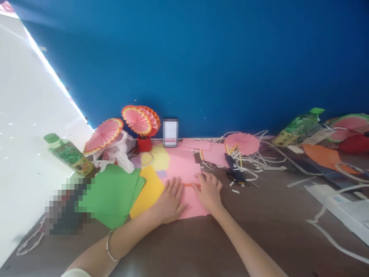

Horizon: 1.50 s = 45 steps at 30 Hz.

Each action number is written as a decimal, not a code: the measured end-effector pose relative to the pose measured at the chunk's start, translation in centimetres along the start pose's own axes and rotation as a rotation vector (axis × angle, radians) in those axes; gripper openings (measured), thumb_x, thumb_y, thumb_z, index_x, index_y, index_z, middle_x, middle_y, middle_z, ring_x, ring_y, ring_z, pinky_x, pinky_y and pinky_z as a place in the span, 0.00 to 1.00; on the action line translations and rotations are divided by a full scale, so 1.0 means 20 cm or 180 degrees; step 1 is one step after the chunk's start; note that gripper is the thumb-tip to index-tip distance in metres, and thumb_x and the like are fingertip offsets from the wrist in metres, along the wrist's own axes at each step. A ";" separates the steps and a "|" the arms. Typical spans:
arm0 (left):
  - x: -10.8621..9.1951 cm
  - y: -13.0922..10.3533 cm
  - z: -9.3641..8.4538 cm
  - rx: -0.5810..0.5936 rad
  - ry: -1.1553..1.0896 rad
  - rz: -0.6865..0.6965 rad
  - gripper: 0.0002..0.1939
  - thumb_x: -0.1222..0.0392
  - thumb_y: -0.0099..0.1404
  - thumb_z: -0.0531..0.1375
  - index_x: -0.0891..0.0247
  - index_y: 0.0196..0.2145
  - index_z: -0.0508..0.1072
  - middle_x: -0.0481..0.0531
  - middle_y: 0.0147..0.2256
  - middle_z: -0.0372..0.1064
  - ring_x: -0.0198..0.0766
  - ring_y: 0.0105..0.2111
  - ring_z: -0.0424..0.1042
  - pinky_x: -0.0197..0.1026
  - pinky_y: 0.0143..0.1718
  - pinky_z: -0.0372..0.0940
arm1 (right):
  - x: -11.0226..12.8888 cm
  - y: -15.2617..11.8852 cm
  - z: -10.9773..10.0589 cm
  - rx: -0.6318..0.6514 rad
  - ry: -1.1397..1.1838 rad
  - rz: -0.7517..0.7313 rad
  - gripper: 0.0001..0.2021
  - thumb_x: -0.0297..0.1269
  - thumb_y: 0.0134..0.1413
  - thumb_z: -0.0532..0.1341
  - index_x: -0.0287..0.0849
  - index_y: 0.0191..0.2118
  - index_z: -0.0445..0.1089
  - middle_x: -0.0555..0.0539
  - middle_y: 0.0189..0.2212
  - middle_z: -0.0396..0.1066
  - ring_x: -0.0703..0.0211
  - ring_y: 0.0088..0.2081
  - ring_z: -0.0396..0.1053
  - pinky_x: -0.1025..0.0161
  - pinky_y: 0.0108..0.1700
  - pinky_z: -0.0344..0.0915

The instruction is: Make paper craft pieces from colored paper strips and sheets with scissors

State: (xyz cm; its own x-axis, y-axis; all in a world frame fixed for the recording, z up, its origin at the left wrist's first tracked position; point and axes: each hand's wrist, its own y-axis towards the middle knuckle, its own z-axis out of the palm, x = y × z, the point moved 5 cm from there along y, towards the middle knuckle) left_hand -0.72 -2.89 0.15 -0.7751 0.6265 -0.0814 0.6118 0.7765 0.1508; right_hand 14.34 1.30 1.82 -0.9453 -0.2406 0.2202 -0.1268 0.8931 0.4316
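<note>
My left hand [170, 201] lies flat on a sheet of pink paper [193, 206], fingers stretched out, holding nothing I can see. At the sheet's right side, my right hand [209, 190] rests with bent fingers on the paper near the end of a narrow orange strip [190, 185]. The strip runs across the pink paper between both hands. Whether the right fingertips pinch anything is not clear. More pink paper [184, 165] spreads beyond the strip. Yellow paper [148, 192] lies under and left of my left hand, beside green sheets [111, 196].
A phone [170, 132] stands against the blue wall. Pleated paper fans [137, 120] stand in a red holder [144, 144] at the back left, near a bottle [69, 154]. White cables [253, 165], a dark-blue tool [235, 169] and a power strip [340, 207] lie to the right.
</note>
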 end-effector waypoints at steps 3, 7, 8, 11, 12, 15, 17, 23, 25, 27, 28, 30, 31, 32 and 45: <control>0.01 0.00 0.00 0.0013 -0.0029 -0.0040 0.33 0.47 0.66 0.37 0.74 0.60 0.44 0.68 0.61 0.34 0.54 0.61 0.30 0.55 0.58 0.39 | -0.03 -0.01 0.01 0.0062 -0.0029 0.0035 0.12 0.36 0.52 0.53 0.46 0.43 0.65 0.38 0.46 0.62 0.42 0.49 0.54 0.41 0.45 0.52; 0.01 0.00 -0.01 0.0022 -0.0121 -0.0033 0.33 0.46 0.66 0.38 0.72 0.61 0.41 0.65 0.62 0.33 0.52 0.61 0.30 0.55 0.58 0.39 | -0.07 -0.02 0.05 0.0175 -0.0060 0.0100 0.15 0.33 0.54 0.49 0.48 0.46 0.64 0.38 0.47 0.61 0.42 0.49 0.54 0.40 0.45 0.52; 0.01 0.00 -0.01 0.0029 -0.0141 -0.0044 0.33 0.46 0.65 0.37 0.72 0.61 0.41 0.65 0.62 0.33 0.52 0.61 0.30 0.55 0.58 0.39 | -0.08 -0.03 0.06 0.0215 -0.0076 0.0111 0.16 0.32 0.54 0.48 0.48 0.47 0.63 0.38 0.47 0.61 0.42 0.50 0.54 0.39 0.45 0.52; 0.01 0.00 -0.02 0.0084 -0.0182 -0.0062 0.33 0.46 0.66 0.37 0.72 0.61 0.41 0.65 0.62 0.32 0.52 0.61 0.30 0.54 0.58 0.39 | -0.12 -0.03 0.07 0.0318 -0.0136 0.0109 0.21 0.27 0.52 0.46 0.49 0.51 0.60 0.37 0.50 0.58 0.41 0.52 0.53 0.39 0.45 0.52; 0.01 0.00 -0.02 0.0108 -0.0189 -0.0060 0.33 0.46 0.66 0.37 0.72 0.61 0.41 0.65 0.62 0.32 0.53 0.61 0.30 0.54 0.58 0.39 | -0.13 -0.02 0.06 0.0318 -0.0153 0.0124 0.22 0.25 0.50 0.47 0.48 0.51 0.59 0.36 0.50 0.58 0.40 0.52 0.52 0.39 0.44 0.52; 0.01 0.00 -0.02 0.0142 -0.0176 -0.0074 0.33 0.46 0.65 0.37 0.73 0.61 0.42 0.66 0.62 0.33 0.54 0.61 0.30 0.55 0.58 0.39 | -0.16 0.02 0.00 0.0045 -0.0103 0.0254 0.21 0.26 0.50 0.48 0.45 0.51 0.60 0.35 0.50 0.58 0.38 0.52 0.52 0.39 0.45 0.52; 0.01 0.00 -0.02 0.0122 -0.0150 -0.0093 0.33 0.46 0.65 0.37 0.73 0.60 0.43 0.67 0.62 0.35 0.54 0.61 0.31 0.55 0.58 0.39 | -0.14 0.05 -0.07 -0.0223 0.0147 0.0160 0.17 0.29 0.53 0.48 0.43 0.48 0.62 0.36 0.48 0.61 0.42 0.51 0.55 0.44 0.46 0.53; 0.00 0.00 -0.02 0.0022 -0.0021 -0.0116 0.33 0.46 0.65 0.37 0.72 0.60 0.45 0.66 0.61 0.37 0.53 0.61 0.35 0.54 0.58 0.39 | 0.08 0.04 -0.08 0.0534 0.0471 -0.1600 0.11 0.32 0.58 0.49 0.44 0.35 0.69 0.46 0.33 0.70 0.57 0.38 0.64 0.55 0.47 0.51; 0.00 0.01 -0.03 -0.0038 0.0015 -0.0183 0.31 0.48 0.66 0.37 0.72 0.59 0.48 0.65 0.61 0.40 0.52 0.61 0.39 0.53 0.58 0.41 | 0.11 0.02 -0.06 0.0672 0.0323 -0.1819 0.13 0.29 0.58 0.48 0.43 0.33 0.69 0.46 0.31 0.70 0.58 0.35 0.64 0.55 0.46 0.51; 0.02 0.02 -0.05 -0.0145 0.0000 -0.0266 0.27 0.51 0.66 0.39 0.70 0.57 0.53 0.64 0.59 0.47 0.49 0.60 0.46 0.51 0.57 0.45 | 0.12 0.01 -0.05 0.0684 0.0229 -0.1909 0.14 0.27 0.58 0.46 0.42 0.33 0.69 0.45 0.30 0.69 0.58 0.34 0.63 0.56 0.45 0.52; 0.03 0.03 -0.06 -0.0212 -0.0028 -0.0303 0.24 0.54 0.66 0.40 0.69 0.55 0.57 0.62 0.58 0.51 0.48 0.58 0.50 0.50 0.56 0.48 | 0.12 0.01 -0.05 0.0658 0.0204 -0.1943 0.15 0.26 0.58 0.46 0.41 0.34 0.69 0.44 0.30 0.69 0.58 0.34 0.63 0.56 0.45 0.52; 0.05 0.05 -0.09 -0.0341 -0.0128 -0.0331 0.19 0.59 0.66 0.42 0.65 0.49 0.64 0.58 0.54 0.60 0.44 0.55 0.57 0.48 0.53 0.52 | 0.13 0.01 -0.06 0.0570 0.0207 -0.2019 0.16 0.25 0.58 0.45 0.40 0.38 0.69 0.44 0.31 0.70 0.57 0.35 0.63 0.55 0.46 0.52; 0.07 0.06 -0.11 -0.0400 -0.0195 -0.0331 0.17 0.61 0.66 0.43 0.63 0.46 0.66 0.56 0.51 0.64 0.42 0.52 0.60 0.47 0.51 0.54 | 0.14 0.01 -0.07 0.0520 0.0233 -0.2058 0.16 0.24 0.58 0.44 0.40 0.39 0.69 0.44 0.32 0.70 0.57 0.35 0.64 0.54 0.47 0.52; 0.08 0.06 -0.12 -0.0456 -0.0261 -0.0331 0.15 0.62 0.65 0.44 0.62 0.43 0.68 0.54 0.47 0.67 0.40 0.50 0.62 0.46 0.49 0.56 | 0.15 0.01 -0.08 0.0474 0.0268 -0.2096 0.16 0.24 0.58 0.44 0.40 0.40 0.68 0.44 0.32 0.70 0.57 0.35 0.64 0.54 0.48 0.52; 0.05 0.06 -0.16 -0.0529 0.0076 0.0164 0.09 0.64 0.65 0.48 0.62 0.36 0.68 0.51 0.31 0.68 0.38 0.35 0.64 0.42 0.39 0.57 | 0.22 -0.02 -0.11 0.0122 0.0344 -0.2339 0.13 0.27 0.55 0.48 0.41 0.28 0.67 0.48 0.23 0.64 0.61 0.28 0.58 0.55 0.46 0.53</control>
State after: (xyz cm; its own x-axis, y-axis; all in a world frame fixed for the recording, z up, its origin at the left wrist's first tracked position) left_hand -1.24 -1.58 3.49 -0.7482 0.6619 -0.0463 0.6179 0.7204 0.3150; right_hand 10.79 -0.93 4.51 -0.5783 -0.8153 -0.0277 -0.7273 0.4999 0.4703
